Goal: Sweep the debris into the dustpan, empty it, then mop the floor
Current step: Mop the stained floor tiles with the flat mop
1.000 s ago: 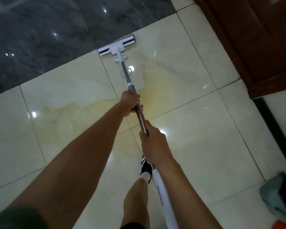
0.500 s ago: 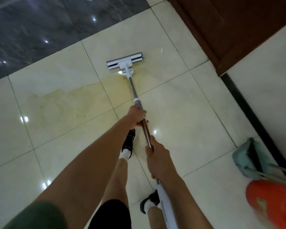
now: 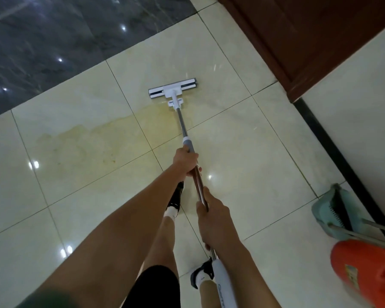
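On the mop [image 3: 188,150] shaft, both hands are closed tight: the left hand [image 3: 185,160] wraps the pole further down, just below the grey collar, and the right hand [image 3: 213,215] clamps it nearer the body, above the white handle section. From the grips the metal pole runs forward to the flat white mop head [image 3: 173,88], which lies pressed on the cream tile floor [image 3: 242,156] at the far edge of a yellowish smear [image 3: 93,147] spreading to the left. Beyond the head the cream tiles meet a dark marble strip [image 3: 53,41]. To the right a brown wooden door [image 3: 309,41] and a pale wall with black skirting close off the floor. At the foot of that wall rests a teal dustpan [image 3: 327,214] with its broom, and just beside it an orange bucket [image 3: 365,274], blurred.
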Demonstrator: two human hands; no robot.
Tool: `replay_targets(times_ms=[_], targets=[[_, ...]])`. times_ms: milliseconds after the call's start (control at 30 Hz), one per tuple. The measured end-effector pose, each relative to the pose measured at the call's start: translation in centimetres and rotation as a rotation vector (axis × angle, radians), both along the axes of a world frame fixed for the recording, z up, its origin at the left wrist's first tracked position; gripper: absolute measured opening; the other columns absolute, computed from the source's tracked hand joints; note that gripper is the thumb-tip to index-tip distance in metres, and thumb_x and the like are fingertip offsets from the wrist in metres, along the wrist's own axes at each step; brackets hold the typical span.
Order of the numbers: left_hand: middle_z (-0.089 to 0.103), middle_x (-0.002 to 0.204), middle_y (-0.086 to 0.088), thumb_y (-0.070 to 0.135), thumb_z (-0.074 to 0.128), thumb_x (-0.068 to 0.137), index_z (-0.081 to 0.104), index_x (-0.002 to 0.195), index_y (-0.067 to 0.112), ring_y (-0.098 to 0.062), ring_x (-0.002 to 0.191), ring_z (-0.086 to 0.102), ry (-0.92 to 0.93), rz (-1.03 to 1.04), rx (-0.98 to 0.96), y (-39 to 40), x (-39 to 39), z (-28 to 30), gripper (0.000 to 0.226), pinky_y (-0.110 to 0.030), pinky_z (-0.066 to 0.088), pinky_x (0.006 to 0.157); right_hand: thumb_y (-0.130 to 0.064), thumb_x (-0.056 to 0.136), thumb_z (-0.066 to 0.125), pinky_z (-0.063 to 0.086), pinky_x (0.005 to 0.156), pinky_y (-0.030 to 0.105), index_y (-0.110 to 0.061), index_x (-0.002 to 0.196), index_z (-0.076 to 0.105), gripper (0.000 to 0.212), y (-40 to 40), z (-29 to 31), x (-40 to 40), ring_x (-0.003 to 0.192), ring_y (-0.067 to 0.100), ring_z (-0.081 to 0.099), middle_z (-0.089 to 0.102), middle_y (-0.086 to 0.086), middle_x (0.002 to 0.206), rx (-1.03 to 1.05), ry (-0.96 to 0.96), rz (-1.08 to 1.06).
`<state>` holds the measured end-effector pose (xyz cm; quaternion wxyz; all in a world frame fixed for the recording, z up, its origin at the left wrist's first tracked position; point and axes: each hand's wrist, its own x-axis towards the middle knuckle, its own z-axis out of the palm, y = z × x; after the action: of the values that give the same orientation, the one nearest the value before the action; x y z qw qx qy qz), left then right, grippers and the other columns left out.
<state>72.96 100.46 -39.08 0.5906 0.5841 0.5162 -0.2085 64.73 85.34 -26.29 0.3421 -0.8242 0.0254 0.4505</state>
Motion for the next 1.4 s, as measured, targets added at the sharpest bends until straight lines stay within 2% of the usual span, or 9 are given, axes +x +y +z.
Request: replay_targets(times_ms=[167,300,433,600,700,900,1033,1167,1400], targets=[[0.06,0.097,-0.017,0.009,0.056,0.1,0.051,0.127,0.004,-0.029,0.063,0.069,-0.016,-0.029,0.016,7.4,6.5,-1.0,0.027,-0.046,0.064,0.063,-0.029,0.106,0.039,0.061,0.072,0.037,-0.031,0.151,0.033,0.046,7.5,-2.0,6.0,0.074,0.017,0.061,0.059,-0.004,0.092,0.021,-0.025,-0.019],[0.061,0.092,-0.013,0.011,0.057,0.1,0.052,0.126,0.003,-0.026,0.061,0.07,-0.03,-0.038,0.028,13.5,13.4,-2.4,0.027,-0.041,0.063,0.059,-0.033,0.106,0.037,0.058,0.087,0.042,-0.032,0.155,0.028,0.05,13.9,-3.4,12.7,0.101,0.027,0.067,0.065,0.005,0.122,-0.026,-0.031,-0.006],[0.061,0.087,-0.013,0.011,0.056,0.101,0.054,0.123,-0.001,-0.026,0.059,0.068,-0.046,-0.05,0.029,19.6,20.8,-2.9,0.025,-0.045,0.064,0.065,-0.031,0.106,0.04,0.06,0.083,0.043,-0.033,0.156,0.03,0.051,20.1,-4.5,20.0,0.1,0.029,0.068,0.065,0.008,0.121,-0.023,-0.006,-0.063],[0.059,0.091,-0.014,0.01,0.052,0.103,0.051,0.127,-0.002,-0.026,0.062,0.068,-0.086,-0.103,0.085,25.1,28.8,-2.7,0.026,-0.046,0.063,0.067,-0.029,0.106,0.043,0.053,0.046,0.03,-0.033,0.155,0.029,0.051,25.6,-6.3,27.5,0.063,0.022,0.063,0.066,0.01,0.11,0.059,0.034,-0.16],[0.059,0.098,-0.014,0.015,0.044,0.106,0.049,0.127,0.0,-0.027,0.068,0.069,-0.099,-0.151,0.112,25.5,30.8,-2.4,0.026,-0.049,0.063,0.073,-0.03,0.106,0.042,0.053,0.044,0.032,-0.032,0.155,0.031,0.051,26.4,-6.5,29.4,0.055,0.021,0.06,0.065,0.011,0.111,0.082,0.04,-0.178],[0.063,0.113,-0.02,0.022,0.037,0.106,0.05,0.127,0.002,-0.032,0.077,0.072,-0.056,-0.185,0.107,23.3,28.6,-2.3,0.031,-0.055,0.062,0.077,-0.032,0.106,0.041,0.059,0.063,0.038,-0.028,0.155,0.03,0.051,24.5,-5.9,26.5,0.092,0.03,0.067,0.063,0.011,0.126,0.055,0.019,-0.124],[0.061,0.112,-0.018,0.015,0.047,0.105,0.05,0.125,0.002,-0.032,0.082,0.072,-0.055,-0.223,0.093,21.0,25.7,-1.4,0.024,-0.05,0.063,0.074,-0.03,0.107,0.037,0.043,0.054,0.02,-0.023,0.156,0.028,0.05,22.3,-5.2,23.3,0.088,0.021,0.062,0.059,0.006,0.131,0.039,-0.024,-0.101],[0.062,0.111,-0.021,0.01,0.051,0.104,0.052,0.123,0.001,-0.033,0.081,0.074,-0.026,-0.284,0.067,17.0,21.3,-1.2,0.021,-0.049,0.064,0.071,-0.028,0.107,0.038,0.044,0.054,0.022,-0.021,0.156,0.028,0.05,18.7,-4.3,18.2,0.088,0.023,0.066,0.063,0.009,0.121,0.027,-0.042,-0.128],[0.061,0.104,-0.021,0.009,0.057,0.101,0.051,0.12,-0.001,-0.029,0.07,0.071,-0.005,-0.331,0.033,7.3,9.1,-1.2,0.022,-0.052,0.063,0.076,-0.027,0.104,0.038,0.057,0.08,0.04,-0.016,0.145,0.041,0.042,9.4,-4.4,5.3,0.093,0.027,0.067,0.064,0.008,0.109,0.001,-0.048,-0.158]])
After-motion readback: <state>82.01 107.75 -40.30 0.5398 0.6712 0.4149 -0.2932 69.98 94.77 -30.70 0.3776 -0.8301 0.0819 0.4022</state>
